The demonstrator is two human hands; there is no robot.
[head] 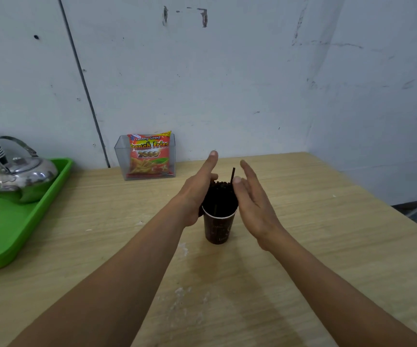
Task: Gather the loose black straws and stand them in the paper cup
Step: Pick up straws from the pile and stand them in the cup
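Observation:
A dark brown paper cup (218,227) with a white rim stands upright in the middle of the wooden table (302,259). A thick bundle of black straws (219,196) stands in it, and one straw sticks up higher than the others at the right. My left hand (198,186) lies flat against the left side of the bundle, fingers straight and pointing away from me. My right hand (253,199) is flat at the right side of the bundle, its thumb touching the straw tops. Neither hand curls around anything.
A clear plastic box holding a red French Fries snack packet (150,156) stands against the wall behind the cup. On the left, a green tray (9,234) carries a shiny metal kettle (19,176) and stacked dishes. The table's right edge runs diagonally at far right.

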